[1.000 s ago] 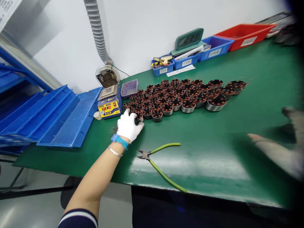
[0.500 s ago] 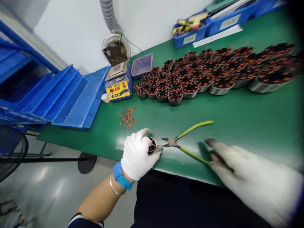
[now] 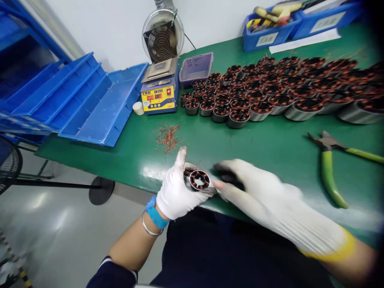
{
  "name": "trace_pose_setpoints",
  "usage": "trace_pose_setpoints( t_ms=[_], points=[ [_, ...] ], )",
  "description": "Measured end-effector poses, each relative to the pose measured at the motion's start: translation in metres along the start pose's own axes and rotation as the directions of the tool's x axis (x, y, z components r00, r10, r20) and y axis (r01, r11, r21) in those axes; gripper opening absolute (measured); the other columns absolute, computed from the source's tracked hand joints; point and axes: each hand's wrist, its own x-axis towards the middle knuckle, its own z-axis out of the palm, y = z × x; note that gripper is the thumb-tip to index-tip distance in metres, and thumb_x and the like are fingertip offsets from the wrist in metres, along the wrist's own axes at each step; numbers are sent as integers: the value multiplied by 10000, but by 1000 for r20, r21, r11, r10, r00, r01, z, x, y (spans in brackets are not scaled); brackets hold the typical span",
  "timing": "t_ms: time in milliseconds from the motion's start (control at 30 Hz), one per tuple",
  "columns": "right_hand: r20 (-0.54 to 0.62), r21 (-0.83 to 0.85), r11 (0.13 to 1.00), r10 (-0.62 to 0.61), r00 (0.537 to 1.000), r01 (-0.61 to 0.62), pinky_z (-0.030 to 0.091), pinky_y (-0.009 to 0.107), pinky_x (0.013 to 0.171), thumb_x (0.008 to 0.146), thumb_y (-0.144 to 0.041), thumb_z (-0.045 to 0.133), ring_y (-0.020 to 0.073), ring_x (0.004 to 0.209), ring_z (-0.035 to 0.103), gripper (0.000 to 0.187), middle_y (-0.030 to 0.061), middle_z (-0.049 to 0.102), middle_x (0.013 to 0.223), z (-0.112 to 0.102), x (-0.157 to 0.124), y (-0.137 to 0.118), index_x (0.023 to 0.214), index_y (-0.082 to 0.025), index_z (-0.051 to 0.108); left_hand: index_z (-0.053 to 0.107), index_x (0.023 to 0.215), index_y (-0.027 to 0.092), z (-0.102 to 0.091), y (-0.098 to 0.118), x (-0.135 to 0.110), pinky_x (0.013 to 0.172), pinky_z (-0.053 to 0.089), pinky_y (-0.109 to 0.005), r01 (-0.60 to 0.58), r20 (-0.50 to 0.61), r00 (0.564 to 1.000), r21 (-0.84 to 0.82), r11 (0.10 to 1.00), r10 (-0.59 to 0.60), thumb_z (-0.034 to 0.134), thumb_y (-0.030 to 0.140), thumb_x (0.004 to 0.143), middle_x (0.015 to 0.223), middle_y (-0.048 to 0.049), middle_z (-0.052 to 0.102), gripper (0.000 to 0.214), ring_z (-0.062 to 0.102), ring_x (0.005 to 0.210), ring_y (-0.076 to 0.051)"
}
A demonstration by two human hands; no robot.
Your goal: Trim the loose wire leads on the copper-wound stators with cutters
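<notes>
Holding ring (image 3: 207,181), L hand (image 3: 176,193), R hand (image 3: 258,189) prob. touching

Metal-rimmed, copper-wound stator (image 3: 207,179); metal diagonal cutters (image 3: 327,142) with smooth plastic grips (image 3: 329,176); glossy, smooth bench top (image 3: 279,142); semi-glossy plastic tray (image 3: 99,110).

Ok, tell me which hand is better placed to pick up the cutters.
Probably the right hand: it is nearer the cutters, which lie on its side of the table. The left hand is farther away and holds a ring.
</notes>
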Motion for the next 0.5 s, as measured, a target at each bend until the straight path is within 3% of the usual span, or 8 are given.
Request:
trace_pose_setpoints(
  t_ms=[100,233,333,500],
  points=[
    [129,120,992,23,991,-38,415,280,620,863,-422,604,214,878,685,281,42,736,1019,8,35,-30,1044,-232,705,-9,1599,222,5,-2,-1,874,608,-419,46,9,999,-22,999,-46,809,445,790,1022,-54,709,1172,741,931,-241],
    [205,229,973,-17,979,-31,388,267,599,867,-336,550,162,717,633,166,12,706,792,9,53,-30,810,-216,650,-23,1602,219,3,0,-1,841,608,-417,53,20,998,-12,998,-53,831,497,768,1020,-59,711,1225,741,897,-246],
    [190,149,985,53,980,-82,370,274,588,872,-347,528,172,693,617,189,21,696,766,4,51,-23,776,-218,628,4,1605,217,1,2,1,857,602,-419,51,33,998,-7,999,-50,855,479,744,1037,-67,716,1238,739,915,-251],
    [124,-132,976,188,974,-172,301,274,535,857,-379,529,222,733,642,202,47,715,831,2,36,-13,845,-233,667,57,1606,226,-1,2,2,879,595,-431,25,19,999,20,999,-26,874,482,723,1035,-59,724,1229,737,908,-248]
  ],
)
